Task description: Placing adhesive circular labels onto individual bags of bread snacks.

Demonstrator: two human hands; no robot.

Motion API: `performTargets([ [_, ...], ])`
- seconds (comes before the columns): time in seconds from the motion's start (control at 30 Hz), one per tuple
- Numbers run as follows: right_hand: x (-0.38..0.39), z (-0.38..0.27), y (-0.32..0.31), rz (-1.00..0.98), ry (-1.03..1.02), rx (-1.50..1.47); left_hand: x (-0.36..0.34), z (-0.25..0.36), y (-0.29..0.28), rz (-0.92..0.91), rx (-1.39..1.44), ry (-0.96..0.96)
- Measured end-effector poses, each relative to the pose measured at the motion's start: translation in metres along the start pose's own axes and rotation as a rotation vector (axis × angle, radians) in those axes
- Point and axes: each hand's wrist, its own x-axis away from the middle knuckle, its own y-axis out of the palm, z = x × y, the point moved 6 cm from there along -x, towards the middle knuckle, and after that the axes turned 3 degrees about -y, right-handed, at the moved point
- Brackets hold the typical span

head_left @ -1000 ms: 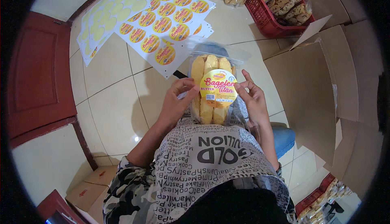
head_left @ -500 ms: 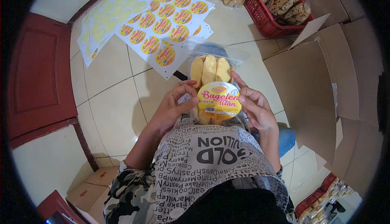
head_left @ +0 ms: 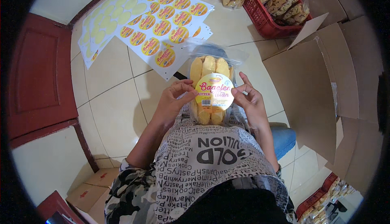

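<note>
A clear zip pouch (head_left: 222, 67) of yellow bread rusks rests upright-facing on my lap, over a printed apron (head_left: 219, 146). In front of it is a round yellow and white sticker (head_left: 214, 93). My left hand (head_left: 178, 96) pinches the sticker's left edge between thumb and forefinger. On the other side my right hand (head_left: 247, 96) pinches its right edge, with the remaining fingers raised. Whether the sticker touches the pouch I cannot tell. The pouch's open-looking top points away from me.
Sheets of round stickers (head_left: 162, 25) lie on the tiled floor ahead, beside a mostly peeled backing sheet (head_left: 109, 18). A red crate (head_left: 268, 27) of bagged rusks stands at the far right. Large cardboard boxes (head_left: 308, 85) rise along the right; another box (head_left: 91, 187) sits at lower left.
The sticker has shifted slightly left and up, nearer the middle of the pouch, and looks flatter. Both hands have moved with it, the right one inward.
</note>
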Motion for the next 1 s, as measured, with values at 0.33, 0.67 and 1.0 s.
performTargets([
  [0.33, -0.011, -0.009, 0.005, -0.004, -0.111, 0.262, -0.004, 0.001, 0.001, 0.047, 0.057, -0.088],
  [0.67, -0.014, -0.013, 0.006, 0.017, -0.152, 0.337, -0.014, -0.016, -0.002, 0.011, 0.062, -0.152],
  [1.0, -0.014, -0.013, 0.005, 0.021, -0.139, 0.374, -0.018, -0.026, -0.005, -0.004, 0.078, -0.211],
])
